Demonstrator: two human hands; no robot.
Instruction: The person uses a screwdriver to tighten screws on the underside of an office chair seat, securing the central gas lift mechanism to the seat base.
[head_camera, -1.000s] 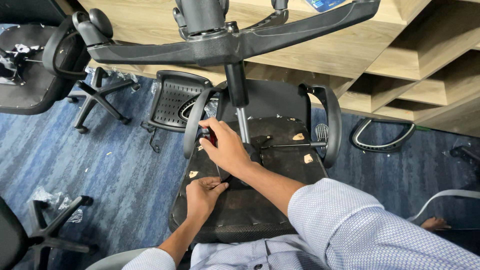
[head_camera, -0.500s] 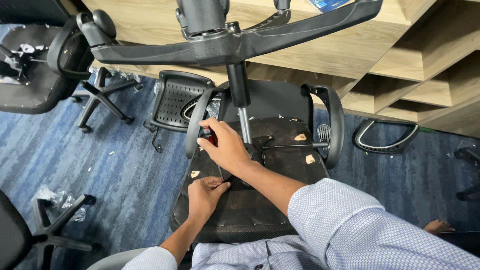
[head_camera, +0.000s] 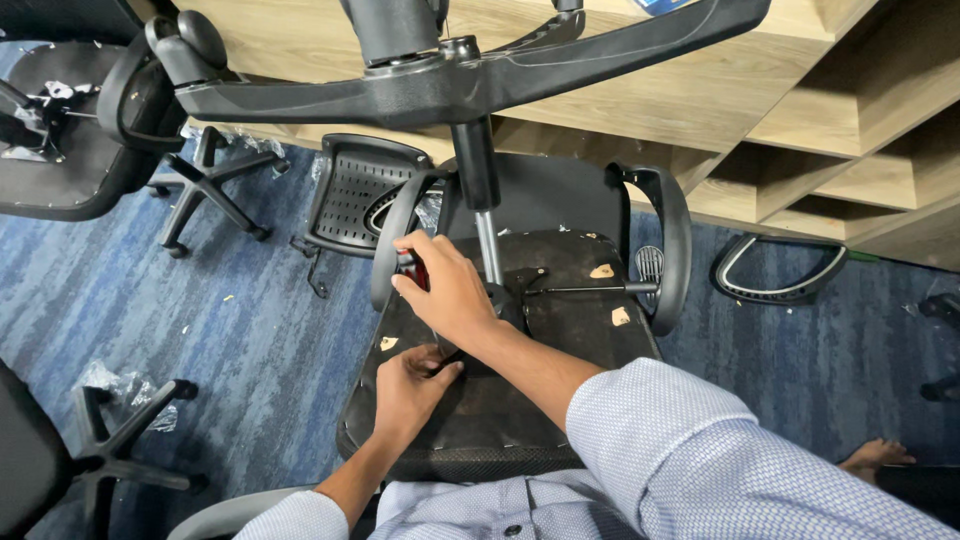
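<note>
So the office chair (head_camera: 520, 340) is flipped upside down on the blue carpet (head_camera: 200, 330), seat underside facing up, gas column (head_camera: 487, 235) sticking up with the star base (head_camera: 470, 70) on top, right under the head camera. The right hand (head_camera: 450, 295) reaches across and is wrapped tight around a screwdriver (head_camera: 418, 272) with a red and black handle, fingers fully curled on it, wrist bent down so the tool points into the seat plate near the mechanism. The left hand (head_camera: 408, 385) sits lower on the underside, fingers pinched together at the tip end of the tool; whether there's a screw in there I can't tell, it's hidden.

To my eye, the thing to get right here is keeping the driver straight over the fastener and pressing down while turning, with the left fingers steadying the tip so it doesn't skate off. The armrests (head_camera: 668, 250) hem in both sides, so the elbow needs room.

Around it: a loose mesh backrest (head_camera: 350, 195), another chair base (head_camera: 205, 190), a spare armrest loop (head_camera: 775, 270), wooden shelving (head_camera: 830, 110)
</note>
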